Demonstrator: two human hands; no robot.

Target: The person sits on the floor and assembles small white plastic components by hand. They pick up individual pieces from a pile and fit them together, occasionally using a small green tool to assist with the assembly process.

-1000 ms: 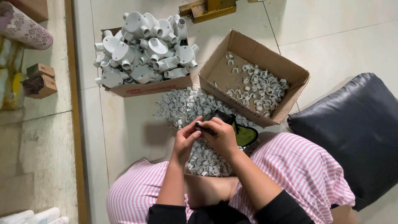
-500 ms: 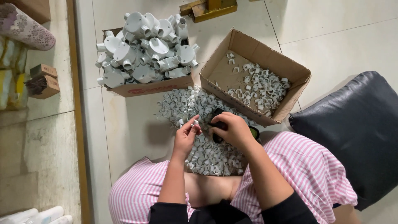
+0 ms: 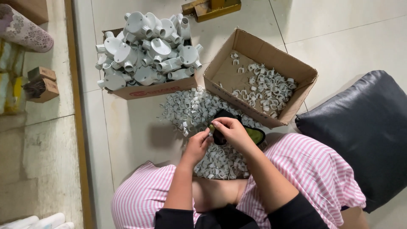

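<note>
Item: small white plastic clip [image 3: 210,127], a U-shaped saddle piece; pinched at the fingertips where the two hands meet, above the person's lap and the floor; probably light, stiff and smooth, so best taken by its two legs between thumb and forefinger; small enough to slip from a loose pinch.

Left hand [image 3: 197,145]: fingers curled, tips closed on the clip from the left; right hand [image 3: 229,130]: fingers bent over, tips meeting the same clip from the right, and a dark black tool or pouch [image 3: 220,138] just under its palm; whether it grips that too cannot be told.

Surroundings: loose heap of white plastic clips [image 3: 190,108] on the pale tiled floor [image 3: 140,131], directly beneath and ahead of both hands; open brown cardboard box [image 3: 305,76] holding more clips, to the right; second brown cardboard box [image 3: 161,90] piled with white round plastic junction fittings, to the left; black cushioned seat [image 3: 364,131] at far right; pink-and-white striped trousers [image 3: 313,174] on the knees, either side of the heap.
</note>
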